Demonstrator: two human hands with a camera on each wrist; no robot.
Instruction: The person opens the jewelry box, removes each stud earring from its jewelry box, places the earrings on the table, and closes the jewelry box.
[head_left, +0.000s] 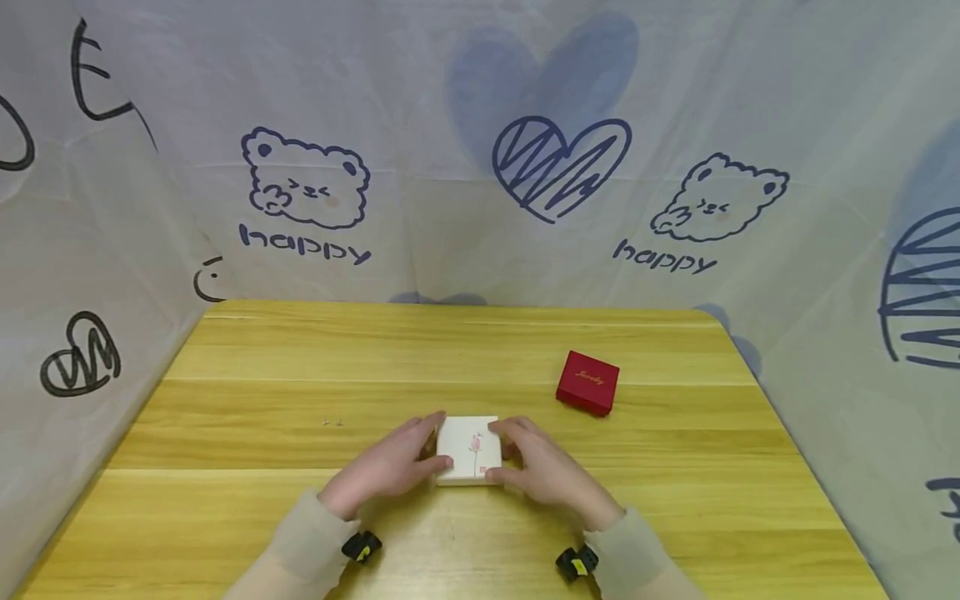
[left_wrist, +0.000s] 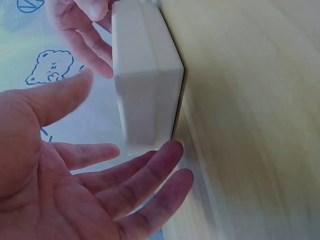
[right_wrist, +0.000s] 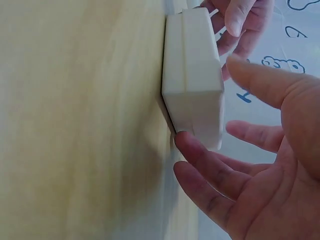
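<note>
A small white square box (head_left: pixel 459 446) with a pink flower printed on its lid lies on the wooden table; a seam runs around its side in both wrist views. To its left is my left hand (head_left: pixel 393 462), fingers loosely extended beside the box wall, with the thumb apart from the box in the left wrist view. My right hand (head_left: pixel 543 467) mirrors it on the opposite side, its fingertips close to the lower edge (right_wrist: pixel 187 136) and its thumb away from the wall. Whether any fingertip touches the box is hard to tell.
A red box (head_left: pixel 588 382) with gold lettering sits farther back on the right. Two tiny shiny pieces (head_left: pixel 327 422) lie to the left on the table (head_left: pixel 300 350). White cloth (head_left: pixel 420 208) with drawings hangs behind and at both sides.
</note>
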